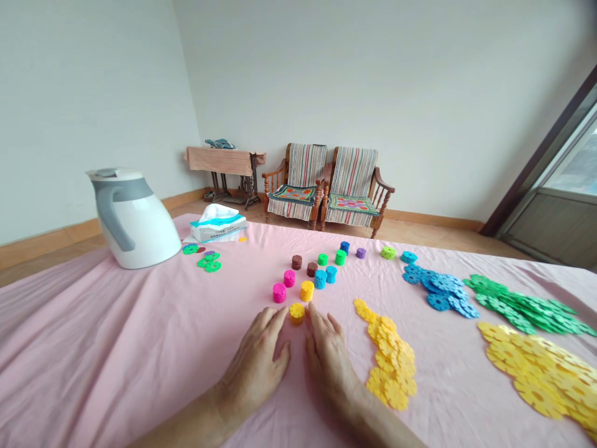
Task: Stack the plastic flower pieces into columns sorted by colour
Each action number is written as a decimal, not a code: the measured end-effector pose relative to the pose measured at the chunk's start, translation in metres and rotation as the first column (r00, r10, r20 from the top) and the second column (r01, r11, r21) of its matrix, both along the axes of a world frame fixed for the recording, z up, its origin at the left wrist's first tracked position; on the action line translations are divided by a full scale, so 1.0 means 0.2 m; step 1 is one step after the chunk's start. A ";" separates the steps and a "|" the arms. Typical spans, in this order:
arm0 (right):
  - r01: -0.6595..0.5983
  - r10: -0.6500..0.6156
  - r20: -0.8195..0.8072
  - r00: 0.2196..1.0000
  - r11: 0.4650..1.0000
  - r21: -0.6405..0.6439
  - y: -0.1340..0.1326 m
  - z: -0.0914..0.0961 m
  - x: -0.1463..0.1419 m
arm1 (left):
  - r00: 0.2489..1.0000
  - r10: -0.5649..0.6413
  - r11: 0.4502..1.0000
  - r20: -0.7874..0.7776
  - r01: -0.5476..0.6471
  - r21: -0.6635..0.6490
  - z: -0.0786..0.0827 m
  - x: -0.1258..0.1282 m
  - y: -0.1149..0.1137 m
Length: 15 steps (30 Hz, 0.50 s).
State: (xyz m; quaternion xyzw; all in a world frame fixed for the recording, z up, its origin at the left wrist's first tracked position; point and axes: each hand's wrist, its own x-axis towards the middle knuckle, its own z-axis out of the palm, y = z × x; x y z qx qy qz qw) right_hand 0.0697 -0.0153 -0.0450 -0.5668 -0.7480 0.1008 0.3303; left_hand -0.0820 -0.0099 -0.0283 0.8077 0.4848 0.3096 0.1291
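Note:
A short stack of yellow notched discs [296, 313] stands between the fingertips of my two hands. My left hand [256, 354] is on its left, fingers stretched forward and thumb apart. On the other side my right hand [329, 354] reaches forward with its fingers extended, close to the stack; whether either hand touches it I cannot tell. Just behind stands a second yellow stack [306, 290], with magenta stacks [279, 293] to its left and light blue stacks [319, 279] to its right. To the right of my right hand lies a loose pile of yellow discs [389, 358].
Farther back are brown [296, 262], green [341, 257] and purple [360, 253] stacks. Blue [441, 289], green [527, 303] and larger yellow piles [541, 373] spread at the right. A white kettle [140, 227] and a tissue box [218, 227] stand at the left on the pink cloth [153, 354].

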 end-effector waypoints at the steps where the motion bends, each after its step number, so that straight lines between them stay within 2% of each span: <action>1: -0.004 0.004 0.010 1.000 1.000 -0.005 0.00 -0.01 0.00 | 1.000 0.000 1.000 -0.001 0.000 -0.007 0.00 0.00 0.00; 7: 0.002 0.000 0.066 0.998 1.000 -0.026 0.00 -0.03 -0.01 | 1.000 0.011 1.000 -0.016 -0.011 0.000 0.01 0.00 -0.01; 12: 0.041 -0.041 0.023 0.999 0.998 -0.038 -0.01 0.02 0.00 | 0.999 0.024 1.000 -0.048 -0.023 0.009 0.03 0.00 -0.01; 15: 0.078 -0.078 -0.007 0.997 0.996 -0.032 -0.01 0.04 0.01 | 0.997 -0.029 1.000 -0.066 0.029 0.001 0.05 0.01 -0.01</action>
